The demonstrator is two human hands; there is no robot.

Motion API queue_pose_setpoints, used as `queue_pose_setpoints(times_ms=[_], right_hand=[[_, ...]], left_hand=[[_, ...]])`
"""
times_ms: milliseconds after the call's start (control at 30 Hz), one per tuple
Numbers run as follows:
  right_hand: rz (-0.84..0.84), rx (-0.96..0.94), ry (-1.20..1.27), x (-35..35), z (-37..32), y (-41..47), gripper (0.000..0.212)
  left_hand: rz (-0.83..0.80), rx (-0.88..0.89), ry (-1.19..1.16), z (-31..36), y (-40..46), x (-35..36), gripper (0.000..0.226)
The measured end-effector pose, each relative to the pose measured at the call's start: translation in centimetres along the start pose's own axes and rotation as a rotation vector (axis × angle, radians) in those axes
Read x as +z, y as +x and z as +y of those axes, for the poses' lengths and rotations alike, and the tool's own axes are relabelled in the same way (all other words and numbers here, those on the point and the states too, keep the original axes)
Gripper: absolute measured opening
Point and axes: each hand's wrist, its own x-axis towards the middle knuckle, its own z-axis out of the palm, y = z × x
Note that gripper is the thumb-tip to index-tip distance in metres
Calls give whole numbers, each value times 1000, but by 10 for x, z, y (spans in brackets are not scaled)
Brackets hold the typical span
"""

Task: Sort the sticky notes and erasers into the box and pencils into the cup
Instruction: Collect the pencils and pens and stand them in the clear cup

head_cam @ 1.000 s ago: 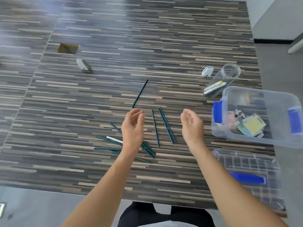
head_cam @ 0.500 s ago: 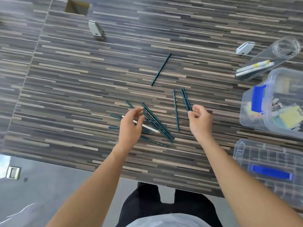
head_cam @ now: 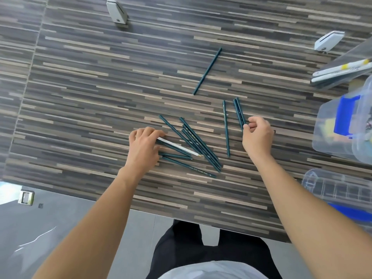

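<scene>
Several dark green pencils (head_cam: 198, 143) lie fanned out on the striped table, with one white pencil (head_cam: 178, 146) among them. My left hand (head_cam: 144, 147) rests on the left end of this pile, fingers pinching the white pencil's end. My right hand (head_cam: 256, 135) pinches the near ends of a pair of green pencils (head_cam: 239, 112). A single green pencil (head_cam: 226, 127) lies between the hands and another (head_cam: 207, 71) lies farther away. The clear cup (head_cam: 346, 71) lies on its side at the right, with white pens inside. The clear box (head_cam: 342, 125) with blue latches stands at the right edge.
Two white erasers lie far off: one (head_cam: 116, 12) at the top left, one (head_cam: 329, 41) at the top right. A clear lid (head_cam: 338, 190) with a blue handle lies at the near right. The table's near edge runs just below my forearms.
Both hands dropped from mid-air onto the pencils: the left onto the pile's left end, the right onto the pair of green pencils. The camera tilted down and closer.
</scene>
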Motion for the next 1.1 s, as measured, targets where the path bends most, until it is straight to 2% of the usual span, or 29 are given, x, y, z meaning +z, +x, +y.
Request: queue_pose_setpoints(times_ms=[233,433,667,967,1100], right_hand=[[-8,3,-41,6,-3,11,17],[-48,43,-119,9,-6,18,19],[-54,39,-157,11,-10,18,19],[1,48,-140,6,-12,11,17],[26,28,-128,3,-12,6,15]], left_hand=[[-65,28,3,-9,10,-2,45],[-104,56,2,-17,13,-7,26],[-170,101,-14,-18,25,-16,16],[-144,224,-111,-19,20,-21,12],[-147,227,-153,-19,17,-23,12]])
